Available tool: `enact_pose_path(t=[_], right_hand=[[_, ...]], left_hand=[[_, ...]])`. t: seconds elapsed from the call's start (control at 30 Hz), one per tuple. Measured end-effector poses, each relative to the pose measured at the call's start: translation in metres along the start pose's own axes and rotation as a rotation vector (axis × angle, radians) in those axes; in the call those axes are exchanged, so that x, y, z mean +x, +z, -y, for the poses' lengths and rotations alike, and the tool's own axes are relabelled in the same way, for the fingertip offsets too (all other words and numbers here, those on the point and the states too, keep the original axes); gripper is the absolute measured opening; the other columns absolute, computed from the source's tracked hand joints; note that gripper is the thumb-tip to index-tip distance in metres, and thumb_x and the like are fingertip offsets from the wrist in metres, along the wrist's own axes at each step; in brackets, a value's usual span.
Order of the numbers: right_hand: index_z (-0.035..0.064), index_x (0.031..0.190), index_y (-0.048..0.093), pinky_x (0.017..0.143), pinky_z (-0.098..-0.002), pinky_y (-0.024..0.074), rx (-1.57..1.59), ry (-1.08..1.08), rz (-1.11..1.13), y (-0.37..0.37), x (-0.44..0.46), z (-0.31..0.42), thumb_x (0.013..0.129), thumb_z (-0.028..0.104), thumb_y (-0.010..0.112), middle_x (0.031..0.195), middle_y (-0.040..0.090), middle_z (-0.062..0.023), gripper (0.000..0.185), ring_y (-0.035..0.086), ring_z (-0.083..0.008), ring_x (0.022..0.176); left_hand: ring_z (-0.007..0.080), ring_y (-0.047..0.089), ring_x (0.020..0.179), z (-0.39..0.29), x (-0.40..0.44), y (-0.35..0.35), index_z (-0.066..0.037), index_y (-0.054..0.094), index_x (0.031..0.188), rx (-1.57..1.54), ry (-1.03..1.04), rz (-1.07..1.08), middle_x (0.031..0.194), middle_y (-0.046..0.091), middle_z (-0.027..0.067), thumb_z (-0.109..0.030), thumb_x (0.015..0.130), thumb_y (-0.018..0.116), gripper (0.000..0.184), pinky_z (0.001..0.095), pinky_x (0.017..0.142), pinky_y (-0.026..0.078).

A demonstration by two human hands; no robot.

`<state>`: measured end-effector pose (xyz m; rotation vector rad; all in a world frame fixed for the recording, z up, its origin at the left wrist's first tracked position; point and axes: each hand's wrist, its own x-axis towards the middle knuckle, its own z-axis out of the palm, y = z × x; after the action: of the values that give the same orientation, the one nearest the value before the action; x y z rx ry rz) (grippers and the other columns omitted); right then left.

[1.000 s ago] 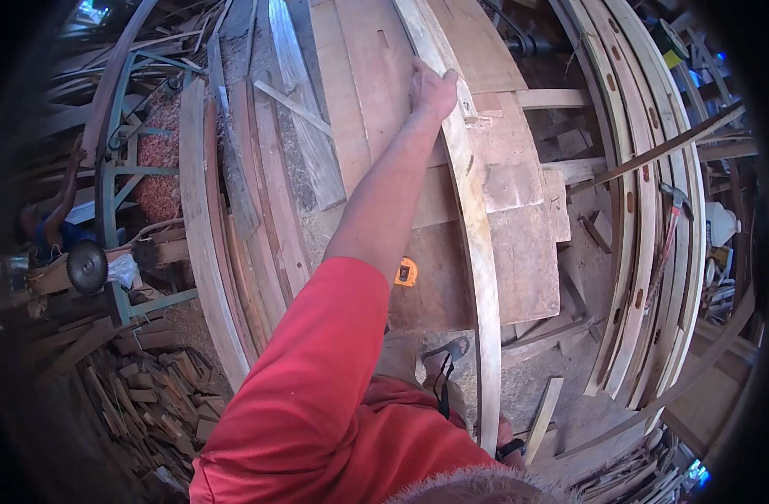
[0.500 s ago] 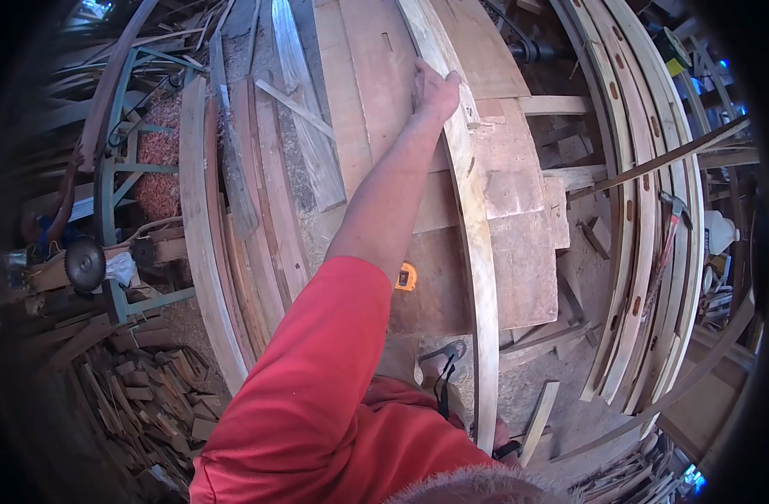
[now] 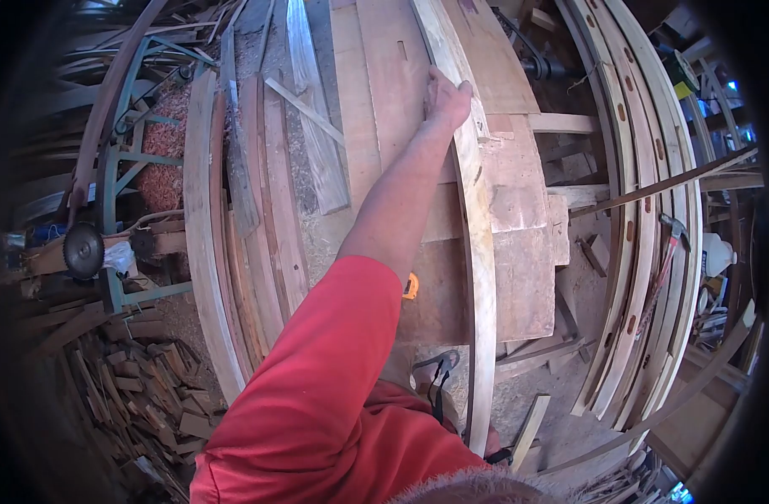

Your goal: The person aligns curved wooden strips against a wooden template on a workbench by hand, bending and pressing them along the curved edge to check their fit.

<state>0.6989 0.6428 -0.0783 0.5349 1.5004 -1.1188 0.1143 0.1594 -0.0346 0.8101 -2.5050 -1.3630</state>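
Observation:
My left hand [image 3: 449,99] reaches far out and is closed around the edge of a long, pale wooden plank [image 3: 481,277]. The plank stands on its narrow side and runs from the top of the view down toward my body. Beneath it are wide wooden boards [image 3: 523,294] forming a work surface. A yellow tape measure [image 3: 411,286] lies on that surface, partly hidden by my left arm. My right hand does not show; my red shirt covers the area by the plank's near end.
Long boards [image 3: 201,210] lie at the left, beside a green metal frame [image 3: 109,202] with a circular saw blade [image 3: 84,250]. Offcuts [image 3: 141,386] are heaped lower left. Slotted beams [image 3: 645,202] stand at the right, with a hammer [image 3: 672,231] on them. A sandalled foot [image 3: 435,374] is below.
The view has shifted slightly, so the work surface sits a little lower and to the right. My left hand keeps its hold on the plank. My arm now covers more of the tape measure.

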Motion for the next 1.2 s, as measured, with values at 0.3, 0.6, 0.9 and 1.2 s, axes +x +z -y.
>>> enact_pose_path(t=[0.3,0.6,0.9,1.2], right_hand=[[0.0044,0.13,0.05,0.073,-0.042,0.0586,-0.401,-0.149,-0.066,-0.006,0.009,-0.018,0.086,0.035,0.074,0.096,0.073,-0.0126,0.059,0.073,-0.0291,0.085],[0.0046,0.131,0.049,0.076,-0.0423,0.0581,-0.362,-0.167,-0.015,-0.009,0.014,-0.018,0.081,0.033,0.079,0.1,0.073,-0.0133,0.065,0.073,-0.0307,0.09],[0.0055,0.13,0.049,0.074,-0.0394,0.0579,-0.426,-0.235,0.004,-0.011,0.027,-0.031,0.081,0.032,0.081,0.097,0.073,-0.01,0.064,0.073,-0.0249,0.086],[0.0069,0.118,0.059,0.065,-0.0384,0.0579,-0.008,-0.036,0.0,0.005,0.0,0.046,0.102,0.036,0.054,0.084,0.071,-0.0064,0.033,0.071,-0.0211,0.073]], left_hand=[[0.0487,0.057,0.12,0.004,0.009,0.003,0.012,0.029,0.137,0.005,0.014,-0.014,0.13,0.055,0.0365,-0.033,0.088,0.063,0.075,0.052,0.104,0.045],[0.0498,0.056,0.121,0.003,0.017,0.005,0.011,0.03,0.136,0.005,0.024,-0.014,0.13,0.056,0.0368,-0.035,0.087,0.064,0.076,0.0515,0.106,0.044],[0.0471,0.058,0.12,-0.005,0.018,-0.001,0.013,0.03,0.136,0.032,0.0,-0.003,0.129,0.056,0.036,-0.031,0.088,0.063,0.073,0.0512,0.104,0.046],[0.0506,0.055,0.122,-0.003,0.025,0.0,0.011,0.025,0.141,0.022,-0.005,0.009,0.13,0.055,0.0385,-0.036,0.087,0.063,0.081,0.0527,0.107,0.042]])
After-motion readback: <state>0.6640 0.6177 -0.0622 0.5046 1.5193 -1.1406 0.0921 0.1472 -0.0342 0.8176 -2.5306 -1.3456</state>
